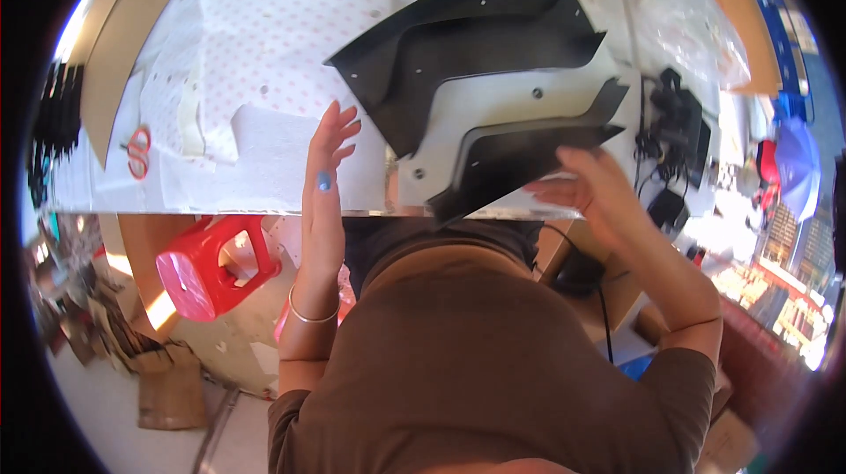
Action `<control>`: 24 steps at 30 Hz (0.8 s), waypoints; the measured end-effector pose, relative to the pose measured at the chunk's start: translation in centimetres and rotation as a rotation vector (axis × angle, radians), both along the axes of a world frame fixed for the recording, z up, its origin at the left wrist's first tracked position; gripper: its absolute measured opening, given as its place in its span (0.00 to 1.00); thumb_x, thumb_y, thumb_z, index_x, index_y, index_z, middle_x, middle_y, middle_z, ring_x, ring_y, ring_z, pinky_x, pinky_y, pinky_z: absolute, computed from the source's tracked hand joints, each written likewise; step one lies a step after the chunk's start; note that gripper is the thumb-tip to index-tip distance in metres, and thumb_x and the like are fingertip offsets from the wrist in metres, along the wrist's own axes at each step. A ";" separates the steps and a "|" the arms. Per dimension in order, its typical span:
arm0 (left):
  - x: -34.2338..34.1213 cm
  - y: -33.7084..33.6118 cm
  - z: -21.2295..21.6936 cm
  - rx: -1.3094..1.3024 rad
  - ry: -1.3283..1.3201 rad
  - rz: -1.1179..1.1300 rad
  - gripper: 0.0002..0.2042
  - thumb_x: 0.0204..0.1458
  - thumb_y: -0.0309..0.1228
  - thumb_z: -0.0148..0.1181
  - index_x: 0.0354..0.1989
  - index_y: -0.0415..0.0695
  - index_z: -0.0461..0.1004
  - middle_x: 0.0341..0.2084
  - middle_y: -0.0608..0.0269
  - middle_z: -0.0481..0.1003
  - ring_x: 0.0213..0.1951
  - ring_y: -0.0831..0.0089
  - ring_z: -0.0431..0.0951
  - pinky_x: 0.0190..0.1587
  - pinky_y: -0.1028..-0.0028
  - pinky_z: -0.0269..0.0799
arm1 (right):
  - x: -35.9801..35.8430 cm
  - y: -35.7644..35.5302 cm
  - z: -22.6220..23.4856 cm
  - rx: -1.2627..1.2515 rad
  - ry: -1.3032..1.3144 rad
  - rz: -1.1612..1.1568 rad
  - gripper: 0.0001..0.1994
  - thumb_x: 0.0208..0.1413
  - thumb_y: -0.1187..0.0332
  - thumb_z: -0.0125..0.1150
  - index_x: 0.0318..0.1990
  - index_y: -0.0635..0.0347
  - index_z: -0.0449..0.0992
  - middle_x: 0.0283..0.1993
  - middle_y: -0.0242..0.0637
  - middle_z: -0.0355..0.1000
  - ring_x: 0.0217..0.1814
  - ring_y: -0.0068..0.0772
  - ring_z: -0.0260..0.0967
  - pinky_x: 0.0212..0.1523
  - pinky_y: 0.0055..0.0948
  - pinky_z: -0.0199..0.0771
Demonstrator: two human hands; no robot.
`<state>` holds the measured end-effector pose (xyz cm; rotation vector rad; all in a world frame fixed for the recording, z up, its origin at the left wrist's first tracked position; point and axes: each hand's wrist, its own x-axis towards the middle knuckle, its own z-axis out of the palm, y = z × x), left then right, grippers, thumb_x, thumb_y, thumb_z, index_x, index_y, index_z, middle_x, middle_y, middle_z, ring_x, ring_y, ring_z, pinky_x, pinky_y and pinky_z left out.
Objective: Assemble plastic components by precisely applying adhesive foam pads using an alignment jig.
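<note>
A black moulded plastic panel (pixel 520 152) lies at the near edge of the worktop (pixel 264 201), partly over a white sheet, just in front of the person. The right hand (pixel 589 188) rests against its right end, with the fingers stretched toward the panel; I cannot tell if they grip it. The left hand (pixel 324 179) stands on its edge on the worktop, just left of the panel, fingers straight and slightly spread, holding nothing. A second black panel (pixel 467 33) lies behind the first one, farther from the person. Under the left hand is white foam sheet with red dots (pixel 282 42). Red-handled scissors (pixel 137 152) lie well apart at the left. A tangle of black cables (pixel 674 122) sits near the right side. Below the worktop, a red plastic stool (pixel 216 267) stands on the floor.
</note>
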<state>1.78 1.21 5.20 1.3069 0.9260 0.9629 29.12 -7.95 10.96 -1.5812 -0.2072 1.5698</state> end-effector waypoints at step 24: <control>1.4 2.4 -2.0 0.498 0.688 -0.116 0.21 0.60 0.38 0.43 0.58 0.40 0.65 0.56 0.53 0.66 0.60 0.58 0.62 0.63 0.64 0.52 | 7.8 -4.5 -7.4 0.472 -1.429 0.660 0.14 0.54 0.65 0.57 0.49 0.49 0.78 0.29 0.31 0.62 0.35 0.32 0.61 0.42 0.33 0.59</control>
